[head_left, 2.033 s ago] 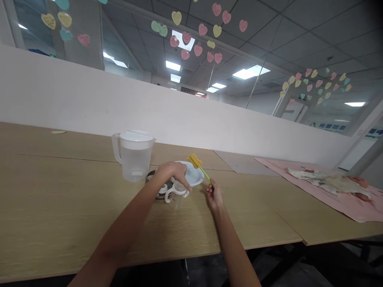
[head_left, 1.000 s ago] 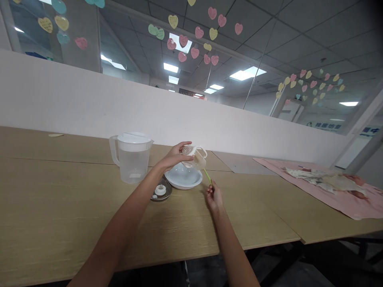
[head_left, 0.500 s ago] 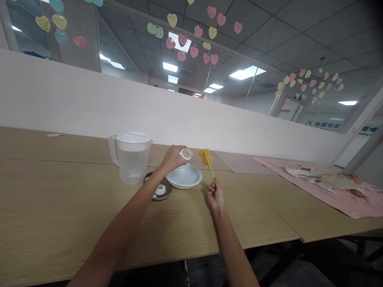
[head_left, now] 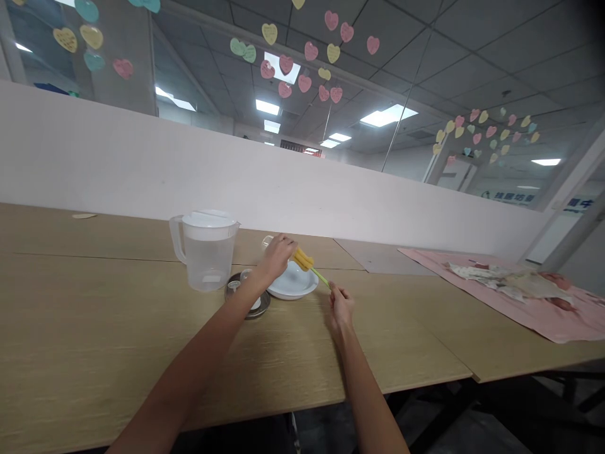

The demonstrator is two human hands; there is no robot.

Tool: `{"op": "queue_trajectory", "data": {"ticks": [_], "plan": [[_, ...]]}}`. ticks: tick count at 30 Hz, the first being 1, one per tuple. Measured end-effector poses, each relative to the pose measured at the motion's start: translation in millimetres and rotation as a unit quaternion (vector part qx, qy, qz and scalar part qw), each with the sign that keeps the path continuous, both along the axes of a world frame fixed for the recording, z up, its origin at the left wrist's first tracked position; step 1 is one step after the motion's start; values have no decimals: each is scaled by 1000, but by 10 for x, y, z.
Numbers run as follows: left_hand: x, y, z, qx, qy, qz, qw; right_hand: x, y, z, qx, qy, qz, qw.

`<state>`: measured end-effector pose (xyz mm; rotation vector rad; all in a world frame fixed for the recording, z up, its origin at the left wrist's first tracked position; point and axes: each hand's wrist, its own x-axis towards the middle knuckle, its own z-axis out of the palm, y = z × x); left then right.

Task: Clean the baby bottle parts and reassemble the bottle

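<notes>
My left hand (head_left: 280,253) is closed around a clear bottle (head_left: 267,241), tipped on its side over a white bowl (head_left: 293,294). Only the bottle's end shows past my fingers. In my right hand (head_left: 341,304) is the green handle of a yellow sponge bottle brush (head_left: 303,259). The sponge head meets the right side of my left hand, at the bottle's mouth end; how far it sits inside is hidden. Below my left wrist, a round metal tray (head_left: 259,313) holds white and clear bottle parts (head_left: 246,275), partly covered by my forearm.
A lidded clear pitcher (head_left: 210,258) of water stands left of the tray. A pink cloth (head_left: 529,318) with a doll-like figure in pale clothing (head_left: 515,282) lies at the right. Behind the wooden table (head_left: 118,328) runs a low white wall (head_left: 142,164). A small flat pale piece (head_left: 85,216) lies far left.
My left hand has turned the bottle so its mouth faces right, toward the brush. My right hand has tilted the brush leftward, bringing the sponge from beside the bowl to the bottle.
</notes>
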<state>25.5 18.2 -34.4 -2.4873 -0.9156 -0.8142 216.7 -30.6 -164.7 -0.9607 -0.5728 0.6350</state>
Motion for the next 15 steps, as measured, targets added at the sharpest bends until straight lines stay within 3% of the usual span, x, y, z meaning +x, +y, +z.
{"op": "queue_trajectory", "data": {"ticks": [6,15], "plan": [[101,33,-94,9,64,6,998,1,-19,3,-31,-42,-27,998],[114,8,-152,-13,132,22,991,-104,-49,28,-21,-33,68,997]]}}
